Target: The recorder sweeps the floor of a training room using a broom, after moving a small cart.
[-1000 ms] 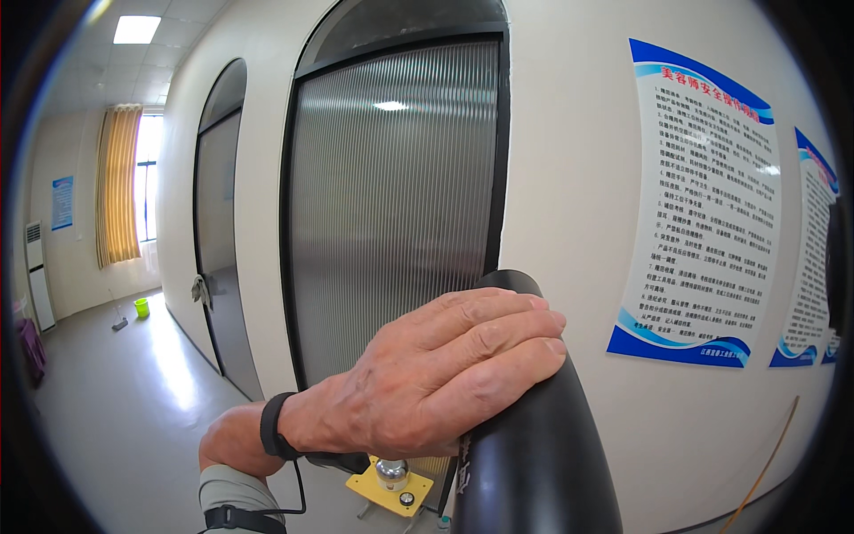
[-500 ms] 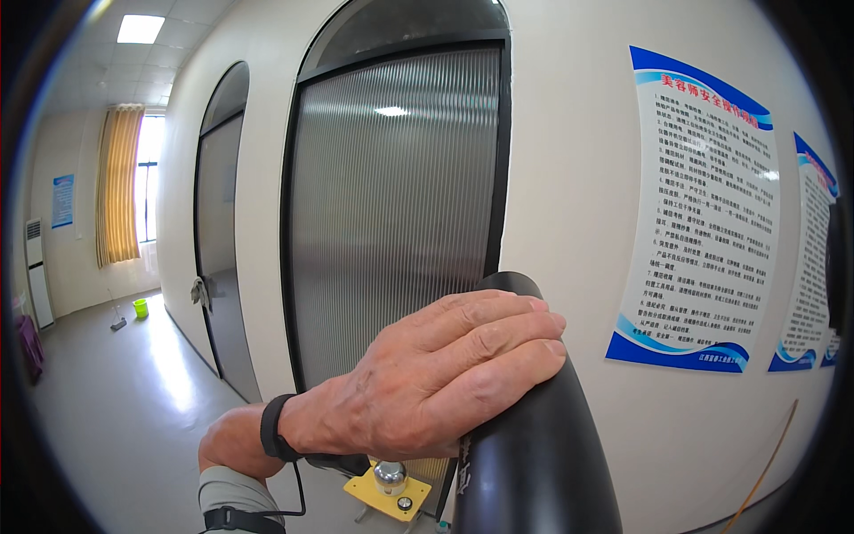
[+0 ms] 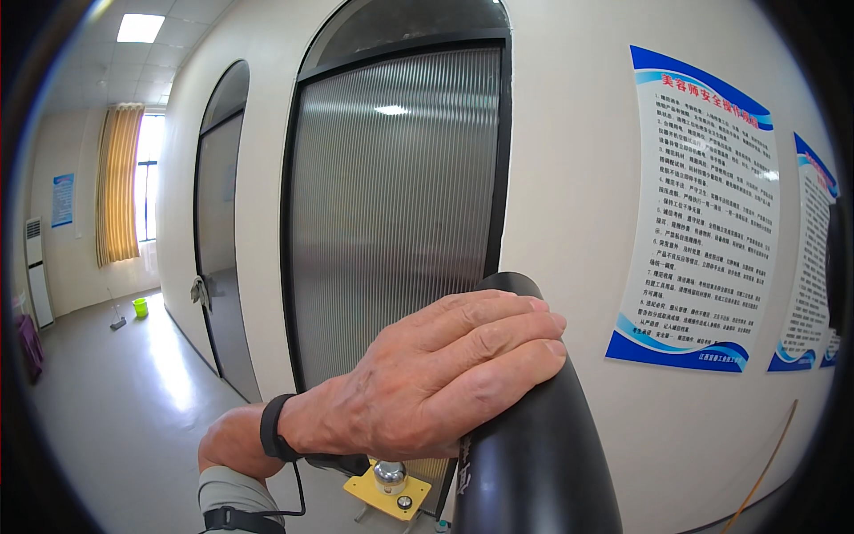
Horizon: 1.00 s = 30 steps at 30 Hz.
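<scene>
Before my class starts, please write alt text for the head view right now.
A left hand lies across a black cylinder. Beyond are a ribbed panel and a large poster on a pale wall; lower down, a silver dome on a yellow plate.

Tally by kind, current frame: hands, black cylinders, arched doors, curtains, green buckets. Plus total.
Hands: 1, the left hand, lying over the cylinder
Black cylinder: 1
Arched doors: 2
Yellow curtain: 1
Green bucket: 1
Total: 6
</scene>
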### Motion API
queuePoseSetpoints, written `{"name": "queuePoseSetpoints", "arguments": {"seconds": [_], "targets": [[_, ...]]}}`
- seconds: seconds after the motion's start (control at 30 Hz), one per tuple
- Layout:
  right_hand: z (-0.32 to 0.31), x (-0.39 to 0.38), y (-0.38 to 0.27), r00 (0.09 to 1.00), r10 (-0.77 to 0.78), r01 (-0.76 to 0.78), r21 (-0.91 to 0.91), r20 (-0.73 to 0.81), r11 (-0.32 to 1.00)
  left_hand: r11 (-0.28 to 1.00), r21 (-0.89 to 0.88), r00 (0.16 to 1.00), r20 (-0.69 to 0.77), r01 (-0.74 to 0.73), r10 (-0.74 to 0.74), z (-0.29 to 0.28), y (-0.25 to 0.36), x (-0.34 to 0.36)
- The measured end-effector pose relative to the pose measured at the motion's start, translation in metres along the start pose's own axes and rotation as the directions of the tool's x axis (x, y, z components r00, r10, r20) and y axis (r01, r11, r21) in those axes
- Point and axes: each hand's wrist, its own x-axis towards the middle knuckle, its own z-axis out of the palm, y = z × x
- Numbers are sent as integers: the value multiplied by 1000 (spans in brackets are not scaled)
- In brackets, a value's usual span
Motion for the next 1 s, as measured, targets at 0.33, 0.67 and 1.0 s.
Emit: {"name": "queuePoseSetpoints", "arguments": {"seconds": [0.33,0.67,1.0], "targets": [[10,10,17,990,-138,139,30,-28,990,1000,19,1000,-1,-20,20,-2,3,3],[5,7,7,998,-53,55,72,-27,996,999,22,1000,-3,-25,25,-7,4,6],[-2,-6,-4,1000,-21,20,61,8,998,999,14,999,-16,-43,43,-5,5,10]]}}
